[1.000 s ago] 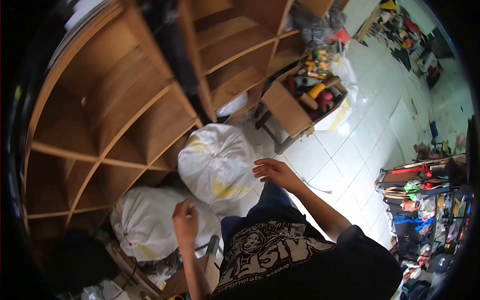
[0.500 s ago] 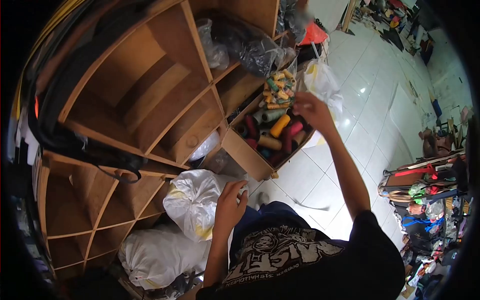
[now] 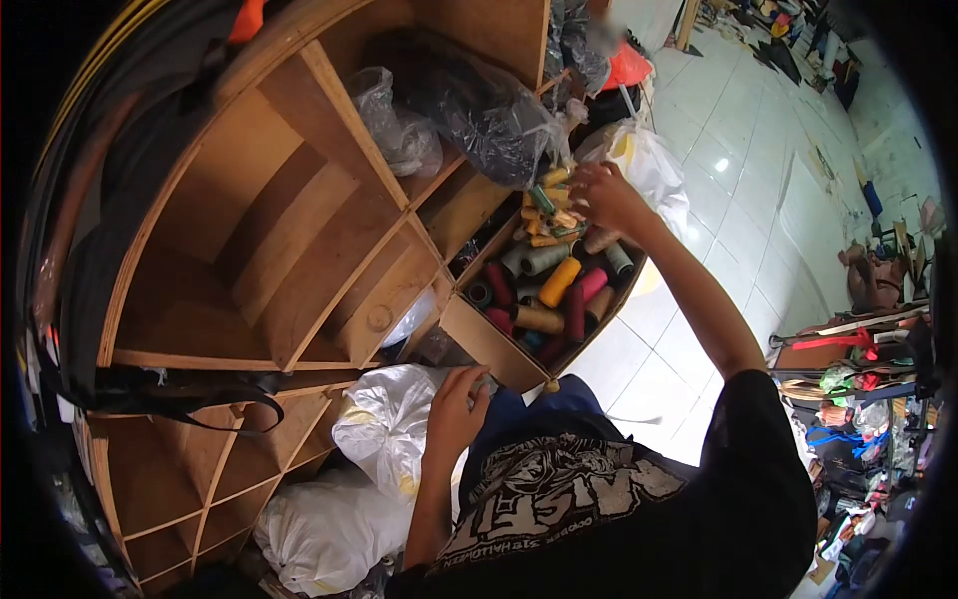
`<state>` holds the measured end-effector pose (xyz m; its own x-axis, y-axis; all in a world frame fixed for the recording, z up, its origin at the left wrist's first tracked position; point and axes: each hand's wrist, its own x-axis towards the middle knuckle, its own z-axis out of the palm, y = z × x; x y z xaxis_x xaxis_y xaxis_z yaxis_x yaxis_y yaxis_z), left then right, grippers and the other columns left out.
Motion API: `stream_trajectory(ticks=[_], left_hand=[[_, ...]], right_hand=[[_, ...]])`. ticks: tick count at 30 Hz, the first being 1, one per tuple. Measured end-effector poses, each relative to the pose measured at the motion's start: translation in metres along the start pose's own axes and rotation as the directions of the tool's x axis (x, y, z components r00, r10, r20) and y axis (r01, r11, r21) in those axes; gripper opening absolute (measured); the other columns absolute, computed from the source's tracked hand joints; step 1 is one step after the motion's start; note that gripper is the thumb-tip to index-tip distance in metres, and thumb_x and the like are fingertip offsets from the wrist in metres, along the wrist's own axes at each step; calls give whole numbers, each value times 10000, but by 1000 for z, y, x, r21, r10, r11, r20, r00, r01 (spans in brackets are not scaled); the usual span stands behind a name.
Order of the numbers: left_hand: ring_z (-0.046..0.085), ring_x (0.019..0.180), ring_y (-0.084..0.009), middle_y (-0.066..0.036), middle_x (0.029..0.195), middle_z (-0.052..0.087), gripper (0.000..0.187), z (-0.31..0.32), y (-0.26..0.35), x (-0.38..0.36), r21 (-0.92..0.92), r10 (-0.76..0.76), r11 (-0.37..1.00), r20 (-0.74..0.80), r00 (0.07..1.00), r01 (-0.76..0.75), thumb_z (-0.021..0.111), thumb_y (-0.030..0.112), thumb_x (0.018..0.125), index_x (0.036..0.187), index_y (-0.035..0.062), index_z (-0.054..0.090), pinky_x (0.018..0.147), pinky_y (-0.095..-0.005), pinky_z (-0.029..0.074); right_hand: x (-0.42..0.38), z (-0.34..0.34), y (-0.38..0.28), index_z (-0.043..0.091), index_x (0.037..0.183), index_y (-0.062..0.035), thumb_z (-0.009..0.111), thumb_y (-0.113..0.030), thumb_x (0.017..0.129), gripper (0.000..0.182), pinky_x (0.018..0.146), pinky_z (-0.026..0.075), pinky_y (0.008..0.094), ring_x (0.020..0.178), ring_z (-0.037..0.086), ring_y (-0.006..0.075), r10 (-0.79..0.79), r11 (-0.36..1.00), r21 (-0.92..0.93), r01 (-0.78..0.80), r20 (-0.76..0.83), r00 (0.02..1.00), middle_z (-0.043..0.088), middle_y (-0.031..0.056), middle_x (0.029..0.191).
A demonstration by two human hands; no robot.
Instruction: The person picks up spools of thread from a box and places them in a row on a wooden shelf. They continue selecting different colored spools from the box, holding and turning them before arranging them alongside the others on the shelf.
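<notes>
My right hand (image 3: 611, 200) reaches over the far end of an open cardboard box (image 3: 496, 342), its fingers bent down at a cluster of small yellow, orange and green thread spools (image 3: 544, 215). What lies between those fingertips is hidden. Larger thread cones fill the nearer part of the box, among them a yellow cone (image 3: 560, 282), a grey cone (image 3: 544, 260) and a dark red cone (image 3: 575, 313). My left hand (image 3: 459, 407) is empty, its fingers loosely bent and apart, beside a knotted white sack (image 3: 384, 414) near my lap.
Wooden cubbyhole shelves (image 3: 289, 215) run along the left, holding a dark plastic bag (image 3: 499, 125). Another white sack (image 3: 324, 529) lies lower left. A white bag (image 3: 649, 175) stands behind the box on the tiled floor (image 3: 728, 215). A cluttered rack (image 3: 858, 399) is at right.
My right hand has moved up and left, further over the small spools, whose cluster now sits lower and looser. My left hand stays nearly in place. The view has shifted slightly.
</notes>
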<state>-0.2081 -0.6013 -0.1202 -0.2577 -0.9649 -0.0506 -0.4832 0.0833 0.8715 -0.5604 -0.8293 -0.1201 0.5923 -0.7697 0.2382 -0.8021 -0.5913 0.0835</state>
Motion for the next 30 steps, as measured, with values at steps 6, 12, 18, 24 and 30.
stream_trajectory(ticks=[6,12,18,24,30], left_hand=[[627,761,-220,-111,934,626,192,10,24,91,-34,96,995,-8,995,-97,573,77,868,1048,31,622,643,-306,487],[622,832,-335,-159,922,602,239,77,78,241,215,229,957,-148,962,-195,633,195,828,986,25,581,716,-425,497],[612,887,-401,-202,984,595,291,134,75,307,503,112,863,-98,989,-48,681,238,770,917,3,591,749,-471,506],[654,757,-351,-175,787,648,149,137,59,309,216,52,975,-420,906,44,647,107,745,831,-14,630,678,-425,519],[674,675,-223,-142,747,681,156,132,54,289,-46,-78,997,-605,792,62,614,86,790,894,-16,668,629,-325,512]], right_hand=[[-33,0,-10,643,880,-103,651,-179,751,150,840,406,354,1034,537,211,77,984,161,-81,31,997,603,20,1004],[-38,3,-16,630,912,-88,630,-158,781,149,778,493,380,929,585,248,99,946,318,-61,-104,990,605,36,1013],[-44,3,11,615,1015,-109,629,-184,806,222,718,509,370,880,592,263,35,911,412,-27,-12,999,602,68,946],[-49,13,29,635,1027,-117,628,-164,792,240,670,517,367,815,608,259,96,903,422,-78,-23,995,616,64,876],[-35,15,37,656,959,-154,614,-161,800,164,633,518,376,799,621,253,-35,883,464,68,-79,996,627,77,815]])
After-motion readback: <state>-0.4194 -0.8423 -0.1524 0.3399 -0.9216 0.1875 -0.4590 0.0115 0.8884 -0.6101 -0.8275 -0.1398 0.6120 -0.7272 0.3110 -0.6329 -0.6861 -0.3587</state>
